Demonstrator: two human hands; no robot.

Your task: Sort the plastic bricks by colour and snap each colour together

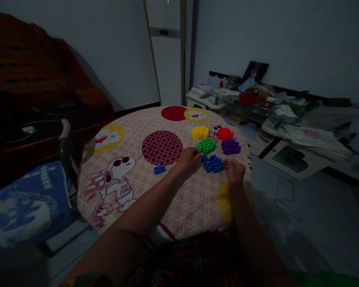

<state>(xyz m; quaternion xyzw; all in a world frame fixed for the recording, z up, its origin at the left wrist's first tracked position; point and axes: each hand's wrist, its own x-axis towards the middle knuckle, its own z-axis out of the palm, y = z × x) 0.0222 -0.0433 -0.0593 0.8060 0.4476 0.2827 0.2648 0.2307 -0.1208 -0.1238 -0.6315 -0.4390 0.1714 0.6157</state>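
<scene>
Left hand (190,158) and right hand (236,171) flanking blue pieces (214,164), fingers (195,151) curled nearly closed, any hold unclear

I see blue pieces (214,164), green pieces (206,146), yellow pieces (200,132), red pieces (225,134) and purple pieces (231,146), plus a pinkish tablecloth (188,207) patterned in white.

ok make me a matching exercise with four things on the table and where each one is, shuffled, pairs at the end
1. yellow cluster
2. purple cluster
3. blue cluster
4. separate blue pieces

A. between the left hand and right hand
B. just below the dark patterned circle, as pictured
C. directly left of the red cluster
D. directly right of the green cluster

Pairs: 1-C, 2-D, 3-A, 4-B
</scene>
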